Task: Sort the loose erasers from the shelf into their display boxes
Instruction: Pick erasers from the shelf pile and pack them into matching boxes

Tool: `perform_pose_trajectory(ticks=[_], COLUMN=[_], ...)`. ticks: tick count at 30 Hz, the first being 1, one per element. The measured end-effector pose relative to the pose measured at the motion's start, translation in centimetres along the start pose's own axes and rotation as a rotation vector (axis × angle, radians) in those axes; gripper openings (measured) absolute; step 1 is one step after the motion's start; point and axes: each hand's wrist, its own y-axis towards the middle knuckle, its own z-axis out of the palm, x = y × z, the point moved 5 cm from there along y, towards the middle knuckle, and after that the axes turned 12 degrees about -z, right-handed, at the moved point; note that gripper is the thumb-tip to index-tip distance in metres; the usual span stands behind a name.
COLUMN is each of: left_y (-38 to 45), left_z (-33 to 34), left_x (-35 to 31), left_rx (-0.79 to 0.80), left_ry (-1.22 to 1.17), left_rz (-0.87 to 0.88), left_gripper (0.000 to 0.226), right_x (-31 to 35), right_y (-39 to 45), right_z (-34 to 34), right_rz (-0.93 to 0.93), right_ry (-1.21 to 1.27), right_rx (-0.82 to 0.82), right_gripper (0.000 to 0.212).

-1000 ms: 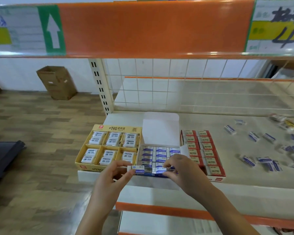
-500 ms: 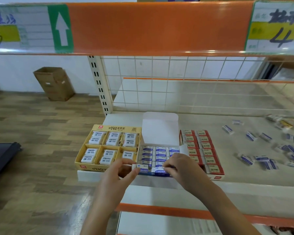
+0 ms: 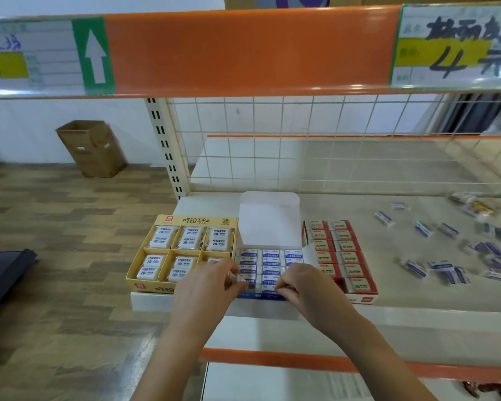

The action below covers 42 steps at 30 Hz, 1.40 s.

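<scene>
A blue display box (image 3: pixel 268 257) with a raised white lid stands at the shelf's front edge, packed with rows of blue-and-white erasers. My left hand (image 3: pixel 206 280) pinches a blue-and-white eraser (image 3: pixel 245 280) at the box's front left corner. My right hand (image 3: pixel 304 282) has its fingers curled down onto the front row of erasers; what it pinches is hidden. A yellow display box (image 3: pixel 182 219) of white erasers stands to the left and a red display box (image 3: pixel 340 250) to the right. Several loose erasers (image 3: pixel 422 228) lie scattered on the shelf at right.
An orange shelf rail (image 3: pixel 243 50) with price labels hangs overhead. A wire grid (image 3: pixel 301 146) backs the shelf (image 3: pixel 417 299). A cardboard box (image 3: pixel 91 147) stands on the wooden floor at left. A dark object (image 3: pixel 3 277) sits at the left edge.
My left hand carried its eraser from just in front of the box down into the front left corner. My right hand stayed on the front row.
</scene>
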Motion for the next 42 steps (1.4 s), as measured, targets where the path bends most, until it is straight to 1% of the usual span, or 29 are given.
perform_pose_trajectory(ticks=[4,8,11,14,18,25,31,42], left_y=[0.3,0.7,1.0,1.2,1.6,1.8,1.9,1.7], left_z=[-0.5,-0.8,-0.4,0.3,0.5,0.1,-0.1,0.2], left_x=[-0.8,-1.5,-2.1,-2.2,-1.5,-1.1,-1.5,-2.3], left_rx=[-0.036,-0.034,0.01,0.074,0.115,0.181,0.199,0.194], left_ry=[0.126,0.134,0.107,0.12,0.146,0.28,0.411,0.548], left_rz=[0.124,0.183,0.227,0.242,0.236,0.284,0.369,0.454], left_gripper=[0.031,0.035,0.036,0.037,0.038,0.037,0.034,0.035], right_x=[0.2,0.3,0.3,0.2,0.3,0.3,0.3,0.0], right_y=[-0.5,-0.8,-0.9,-1.0,-1.1,-1.1,-1.1,-1.2], right_z=[-0.1,0.0,0.1,0.1,0.1,0.1,0.3,0.4], right_rz=[-0.027,-0.036,-0.033,-0.036,-0.04,-0.037,-0.037,-0.027], right_ry=[0.007,-0.012,-0.019,-0.012,0.001,0.018,0.013,0.022], right_rx=[-0.034,-0.042,-0.029,-0.026,-0.045,-0.063,-0.059,-0.074], right_gripper=[0.022,0.022,0.024,0.023,0.022,0.022,0.024,0.026])
